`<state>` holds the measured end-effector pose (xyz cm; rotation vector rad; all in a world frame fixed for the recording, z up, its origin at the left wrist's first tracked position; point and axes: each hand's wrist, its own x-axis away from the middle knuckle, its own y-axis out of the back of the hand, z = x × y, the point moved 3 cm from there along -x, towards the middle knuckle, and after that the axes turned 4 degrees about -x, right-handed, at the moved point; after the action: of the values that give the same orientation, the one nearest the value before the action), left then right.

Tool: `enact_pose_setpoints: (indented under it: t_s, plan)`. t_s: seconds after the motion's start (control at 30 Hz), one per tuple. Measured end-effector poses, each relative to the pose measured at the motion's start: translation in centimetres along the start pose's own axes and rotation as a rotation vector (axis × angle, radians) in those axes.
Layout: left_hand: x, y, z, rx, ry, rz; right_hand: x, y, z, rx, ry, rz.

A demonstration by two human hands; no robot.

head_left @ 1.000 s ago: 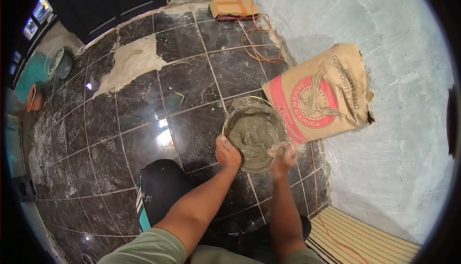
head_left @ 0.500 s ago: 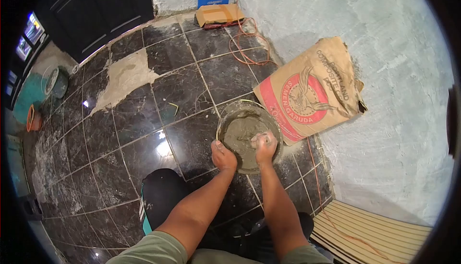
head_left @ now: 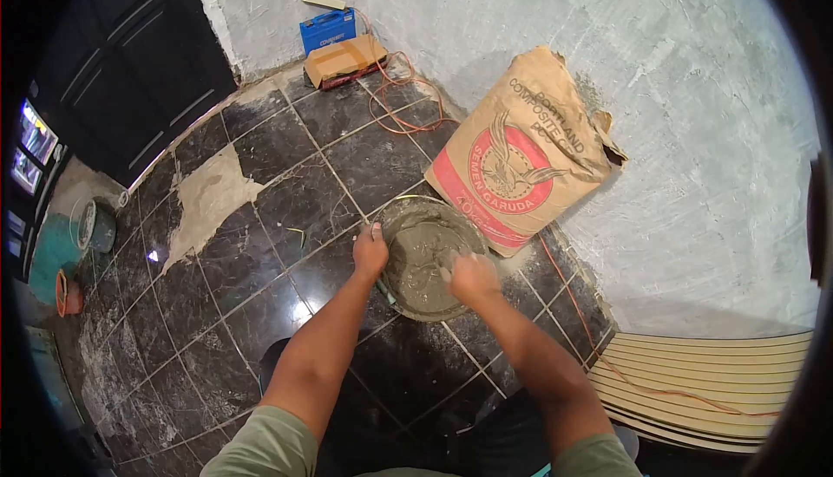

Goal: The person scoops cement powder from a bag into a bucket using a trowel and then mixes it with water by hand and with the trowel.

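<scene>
A round bucket [head_left: 404, 307] of wet grey cement mix [head_left: 421, 256] stands on the tiled floor in front of me. My left hand [head_left: 370, 251] is closed on the bucket's left rim, thumb up. A short greenish piece [head_left: 385, 292] shows at the bucket's side just below that hand. Over the right part of the mix is my right hand [head_left: 475, 279], its fingers curled and slightly blurred. What it holds, if anything, I cannot make out. Behind the bucket a brown and red cement sack [head_left: 521, 152] leans on the wall, torn at its top.
An orange cord [head_left: 395, 121] runs along the wall near a cardboard box [head_left: 345, 59] and a blue case [head_left: 328, 32]. Ribbed panels [head_left: 694, 382] lie at the right. Another bucket [head_left: 102, 227] and an orange pot [head_left: 68, 293] stand far left.
The view has shifted, so the bucket and sack appear farther left. My left hand has moved up along the rim. My right hand has turned and moved toward the bucket's right side.
</scene>
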<state>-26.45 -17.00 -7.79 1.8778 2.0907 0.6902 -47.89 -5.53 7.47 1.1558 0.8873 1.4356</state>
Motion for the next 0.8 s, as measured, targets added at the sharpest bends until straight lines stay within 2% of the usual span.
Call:
enact_pose_setpoints:
  t_s: [0.07, 0.17, 0.27, 0.37, 0.47, 0.5, 0.57, 0.6, 0.67, 0.7, 0.8]
  plan:
    - [-0.7, -0.8, 1.2, 0.038, 0.133, 0.005, -0.5, 0.7, 1.2, -0.082, -0.071, -0.125]
    - [1.2, 0.3, 0.2, 0.196, 0.181, 0.053, -0.5, 0.1, 0.9, -0.229, -0.096, -0.372]
    - [4.0, 0.8, 1.8, 0.268, 0.135, -0.087, -1.9, -0.4, -0.5, -0.352, -0.139, -0.431]
    - [8.4, 0.6, 4.4, 0.213, 0.178, -0.346, -3.4, 0.1, 0.8, -0.487, -0.057, -0.284]
    - [13.2, 2.6, 0.3, -0.009, 0.378, -0.436, -4.7, -2.2, 2.4, -0.591, 0.181, -0.314]
    - [14.4, 3.4, -1.9, -0.177, 0.174, -0.519, -4.0, -1.0, 3.4, -0.599, 0.233, -0.255]
    - [16.5, 4.0, -6.3, -0.509, -0.251, -0.661, -3.6, -0.2, 3.7, -0.862, 0.169, -0.042]
    - [17.0, 3.4, -8.2, -0.376, -0.392, -0.524, -3.6, 0.1, 3.4, -0.991, 0.137, 0.065]
    - [17.1, 1.1, -11.8, -0.116, -0.652, -0.215, -3.0, 1.6, 1.4, -1.186, 0.123, -0.046]
    - [16.1, -0.5, -12.5, -0.084, -0.612, -0.194, -2.9, 1.8, -0.2, -1.281, 0.115, -0.111]
    - [12.2, -4.4, -14.6, 0.042, -0.459, -0.149, -1.6, 0.5, -6.5, -1.064, -0.052, -0.603]
